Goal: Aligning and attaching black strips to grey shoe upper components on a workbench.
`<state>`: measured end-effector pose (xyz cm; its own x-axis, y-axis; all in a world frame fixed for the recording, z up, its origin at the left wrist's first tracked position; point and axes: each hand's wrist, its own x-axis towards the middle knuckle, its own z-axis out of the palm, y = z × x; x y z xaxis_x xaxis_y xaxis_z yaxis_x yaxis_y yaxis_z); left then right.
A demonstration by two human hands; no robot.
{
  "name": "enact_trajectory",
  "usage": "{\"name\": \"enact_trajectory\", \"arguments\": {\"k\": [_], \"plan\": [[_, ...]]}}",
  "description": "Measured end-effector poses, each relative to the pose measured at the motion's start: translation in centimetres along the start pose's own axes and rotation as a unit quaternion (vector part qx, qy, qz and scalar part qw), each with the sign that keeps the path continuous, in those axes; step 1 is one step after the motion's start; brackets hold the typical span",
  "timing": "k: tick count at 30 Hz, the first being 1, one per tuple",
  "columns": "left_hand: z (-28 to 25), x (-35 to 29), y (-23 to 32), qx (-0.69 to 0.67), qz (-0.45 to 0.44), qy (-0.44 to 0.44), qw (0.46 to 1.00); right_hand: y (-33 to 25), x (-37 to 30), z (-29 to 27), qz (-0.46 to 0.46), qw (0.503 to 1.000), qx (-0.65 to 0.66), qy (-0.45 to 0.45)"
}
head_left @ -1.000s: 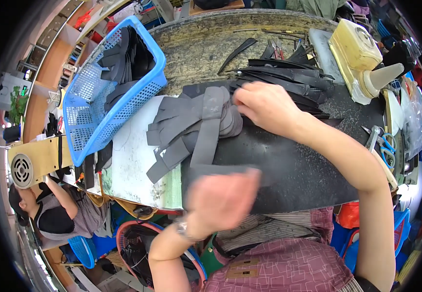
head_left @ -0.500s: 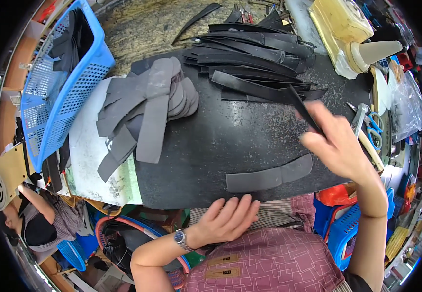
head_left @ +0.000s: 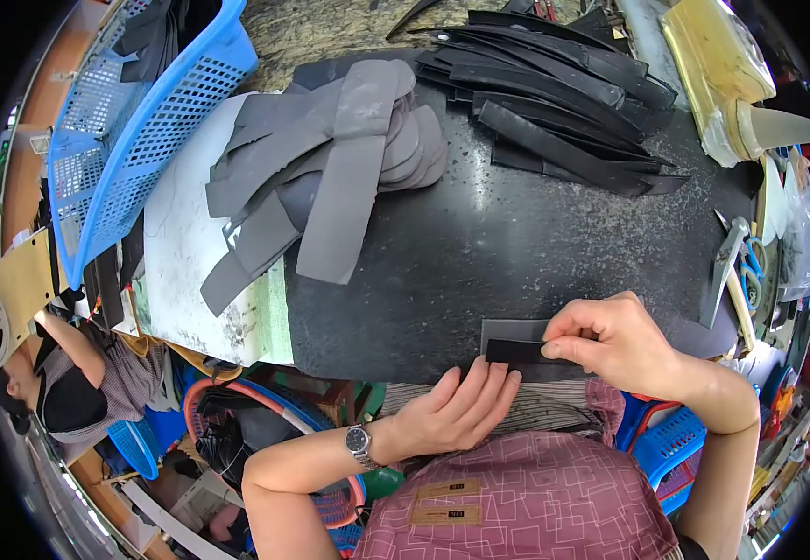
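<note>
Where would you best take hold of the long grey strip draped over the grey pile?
Probably at its lower end, coming from the person's side. That end overhangs the pile of grey pieces and lies flat on the black mat, free to pinch.

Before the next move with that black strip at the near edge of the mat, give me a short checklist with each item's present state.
1. Right hand grips the black strip by thumb and fingertips: ok.
2. Strip lies over the grey piece on the black mat: ok; exact edge alignment: cannot tell.
3. Left hand steadies the work: its fingertips reach the mat's near edge by the strip's left end; real contact: cannot tell.
4. Mat around the strip free of other pieces: ok; the pile of grey pieces and the stack of black strips lie farther back.
5. Scissors away from both hands: ok, at the right edge.
</note>
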<state>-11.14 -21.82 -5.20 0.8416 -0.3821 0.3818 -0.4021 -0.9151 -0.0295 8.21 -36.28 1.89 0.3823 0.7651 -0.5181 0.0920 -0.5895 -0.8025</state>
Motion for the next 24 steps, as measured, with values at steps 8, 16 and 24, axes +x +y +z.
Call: {"name": "enact_trajectory", "arguments": {"k": [8,16,24], "plan": [[-0.1,0.6,-1.0,-0.002,0.041,0.007,0.999,0.4,1.0,0.9,-0.029,0.994,-0.097,0.039],[-0.2,2.1,-0.8,-0.058,-0.016,-0.018,0.998,1.9,-1.8,-3.0,0.041,0.996,-0.059,0.046],[-0.5,6.8,-2.6,-0.067,0.059,-0.135,0.987,3.6,-2.8,-2.1,-0.058,0.977,-0.144,0.144]]}}
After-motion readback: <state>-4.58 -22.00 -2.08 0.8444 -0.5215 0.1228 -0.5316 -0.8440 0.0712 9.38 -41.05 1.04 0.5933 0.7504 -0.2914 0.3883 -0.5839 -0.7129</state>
